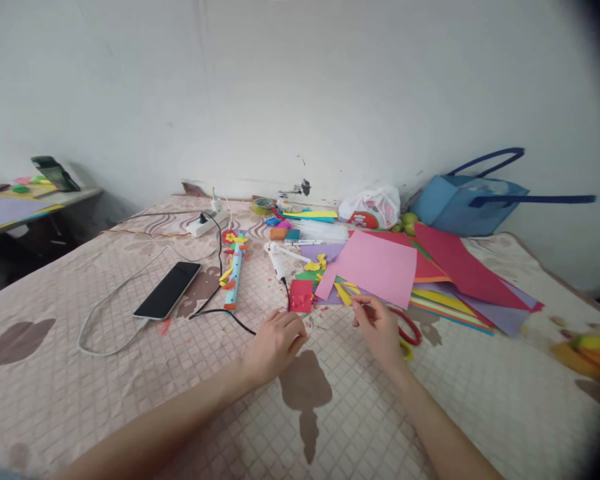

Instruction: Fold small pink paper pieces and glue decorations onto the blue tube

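Note:
My left hand (275, 343) rests on the tablecloth with its fingers curled; what they hold, if anything, is hidden. A small red paper piece (301, 295) and the cord of a white hot glue gun (276, 261) lie just beyond it. My right hand (377, 327) pinches a small yellow paper piece (343, 294) between thumb and finger. Partly covered by that hand are scissors with red handles (411, 327). Beyond it, a pink paper sheet (377, 265) overlaps purple and green paper. Small yellow cutouts (316, 264) sit near the glue gun's nozzle.
To the left are a light-blue decorated strip (236, 273), a phone (168, 291) on a charging cable and a power strip (207, 223). Coloured sheets (473, 267), a plastic bag (373, 207) and a blue bag (467, 203) occupy the right. A wall stands behind.

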`<control>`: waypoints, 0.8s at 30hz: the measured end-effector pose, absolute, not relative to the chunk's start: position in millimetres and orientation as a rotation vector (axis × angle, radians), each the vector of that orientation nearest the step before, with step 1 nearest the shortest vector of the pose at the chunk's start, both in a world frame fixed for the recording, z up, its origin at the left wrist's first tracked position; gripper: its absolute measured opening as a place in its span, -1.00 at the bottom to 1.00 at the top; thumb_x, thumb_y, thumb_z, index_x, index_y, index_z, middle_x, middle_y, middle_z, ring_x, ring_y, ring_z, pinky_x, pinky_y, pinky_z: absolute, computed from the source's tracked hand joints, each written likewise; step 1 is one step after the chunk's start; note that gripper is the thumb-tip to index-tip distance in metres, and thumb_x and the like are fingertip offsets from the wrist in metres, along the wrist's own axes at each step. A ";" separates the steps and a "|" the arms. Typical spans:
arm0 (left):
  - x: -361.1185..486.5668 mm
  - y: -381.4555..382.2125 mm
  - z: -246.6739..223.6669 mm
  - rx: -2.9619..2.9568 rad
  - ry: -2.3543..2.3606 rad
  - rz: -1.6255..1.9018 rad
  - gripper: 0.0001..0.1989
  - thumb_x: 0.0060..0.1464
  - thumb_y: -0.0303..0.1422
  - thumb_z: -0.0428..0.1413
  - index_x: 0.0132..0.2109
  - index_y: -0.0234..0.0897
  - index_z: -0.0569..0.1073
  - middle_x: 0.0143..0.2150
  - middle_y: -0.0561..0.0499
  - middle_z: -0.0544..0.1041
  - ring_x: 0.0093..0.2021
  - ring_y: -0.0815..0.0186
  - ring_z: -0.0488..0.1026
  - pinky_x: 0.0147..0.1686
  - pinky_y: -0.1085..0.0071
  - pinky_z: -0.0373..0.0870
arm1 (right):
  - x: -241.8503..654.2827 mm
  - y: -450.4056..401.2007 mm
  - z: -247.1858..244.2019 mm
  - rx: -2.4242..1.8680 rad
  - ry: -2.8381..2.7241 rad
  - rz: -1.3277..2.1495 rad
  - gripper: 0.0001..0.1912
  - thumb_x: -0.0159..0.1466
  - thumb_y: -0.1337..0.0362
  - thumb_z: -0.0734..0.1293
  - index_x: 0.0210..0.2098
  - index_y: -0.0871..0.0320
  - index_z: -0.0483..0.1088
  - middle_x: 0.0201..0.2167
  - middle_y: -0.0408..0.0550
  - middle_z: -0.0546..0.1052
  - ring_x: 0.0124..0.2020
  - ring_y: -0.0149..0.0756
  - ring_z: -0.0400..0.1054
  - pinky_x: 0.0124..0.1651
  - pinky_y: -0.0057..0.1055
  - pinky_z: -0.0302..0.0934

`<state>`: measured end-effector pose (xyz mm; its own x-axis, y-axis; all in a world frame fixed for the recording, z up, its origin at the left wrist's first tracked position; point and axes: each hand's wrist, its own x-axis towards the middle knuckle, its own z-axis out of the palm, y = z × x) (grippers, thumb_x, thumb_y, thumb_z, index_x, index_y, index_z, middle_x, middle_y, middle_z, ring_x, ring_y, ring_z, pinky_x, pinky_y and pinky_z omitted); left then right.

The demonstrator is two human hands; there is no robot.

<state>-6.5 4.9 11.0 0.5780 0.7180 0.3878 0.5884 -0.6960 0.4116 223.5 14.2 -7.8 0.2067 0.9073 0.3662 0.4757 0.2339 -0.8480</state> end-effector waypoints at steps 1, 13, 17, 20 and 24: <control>-0.3 5.9 7.9 2.565 1.094 0.771 -0.88 0.14 -0.41 -0.01 -0.37 -0.29 0.33 -0.36 -0.01 0.44 -0.29 0.30 0.37 -0.22 0.34 0.22 | 224.1 14.1 -7.5 -1.398 -1.441 0.487 -0.82 0.23 0.19 0.23 -0.28 0.17 0.36 -0.60 -0.19 0.34 -0.60 -0.39 0.25 -0.52 -0.46 0.14; 8.3 -1.3 -7.7 2.667 1.061 0.806 -0.71 0.11 -0.41 -0.04 -0.55 -0.27 0.12 -0.54 0.05 0.29 -0.47 0.37 0.24 -0.43 0.44 0.15 | 233.2 18.4 -8.8 -1.418 -1.717 0.148 -0.91 0.23 0.34 0.22 -0.34 0.17 0.36 -0.43 -0.07 0.46 -0.43 -0.29 0.33 -0.34 -0.37 0.24; 4.3 -3.3 -7.5 2.663 1.024 0.815 -0.71 0.11 -0.43 -0.05 -0.56 -0.27 0.11 -0.56 0.07 0.27 -0.48 0.38 0.22 -0.44 0.45 0.16 | 226.5 33.4 -9.8 -1.381 -1.938 0.036 -0.85 0.21 0.41 0.21 -0.25 0.18 0.38 -0.26 0.04 0.47 -0.16 -0.17 0.32 -0.09 -0.26 0.22; 4.4 -3.1 -7.6 2.665 0.968 0.840 -0.71 0.11 -0.42 -0.03 -0.56 -0.27 0.12 -0.56 0.06 0.27 -0.47 0.38 0.23 -0.43 0.45 0.16 | 221.4 54.2 -7.9 -1.344 -2.188 -0.068 -0.67 0.16 0.52 0.19 -0.12 0.18 0.38 -0.11 0.06 0.46 0.01 -0.13 0.22 0.02 -0.20 0.14; 2.4 -1.9 -8.1 2.654 0.927 0.899 -0.71 0.11 -0.42 -0.03 -0.55 -0.27 0.13 -0.56 0.07 0.26 -0.47 0.38 0.21 -0.43 0.45 0.16 | 217.4 78.5 -8.0 -1.290 -2.512 -0.185 -0.57 0.14 0.59 0.18 -0.06 0.14 0.39 0.01 0.02 0.44 0.16 -0.10 0.08 0.05 -0.15 0.07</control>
<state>2.4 -1.9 -8.1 0.6205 0.6177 0.4832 0.5024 -0.7862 0.3598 217.4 78.5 -8.0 -0.5464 0.7698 0.3300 0.8098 0.5861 -0.0263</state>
